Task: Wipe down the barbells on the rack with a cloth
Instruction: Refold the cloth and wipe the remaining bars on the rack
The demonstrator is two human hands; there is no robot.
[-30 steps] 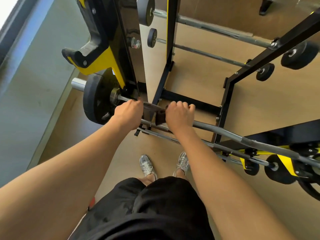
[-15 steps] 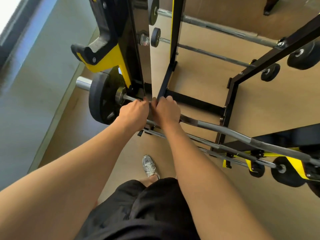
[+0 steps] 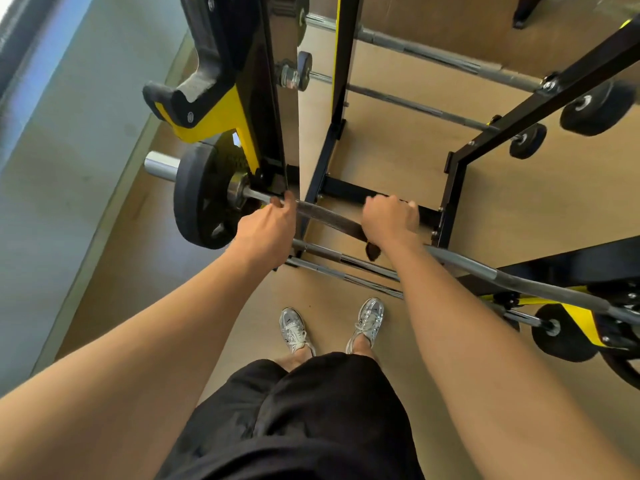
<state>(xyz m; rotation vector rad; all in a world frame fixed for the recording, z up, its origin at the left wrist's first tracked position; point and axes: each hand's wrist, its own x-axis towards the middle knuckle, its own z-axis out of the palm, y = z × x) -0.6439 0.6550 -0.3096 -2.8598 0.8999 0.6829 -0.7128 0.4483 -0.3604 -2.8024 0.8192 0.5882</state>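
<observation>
Left grip (image 3: 266, 230): clenched round cloth (image 3: 329, 220) end, beside plate (image 3: 197, 206).
Right grip (image 3: 389, 218): clenched round cloth on barbell (image 3: 519, 282).
Cloth: stretched between both.

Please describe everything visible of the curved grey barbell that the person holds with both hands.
The curved grey metal barbell lies across the black and yellow rack, running from upper left to lower right. Its left end carries a black round weight plate, with a shiny silver sleeve sticking out beyond. The left hand grips it beside the plate, the right hand further along; a dark brown cloth is stretched along the bar between them.
</observation>
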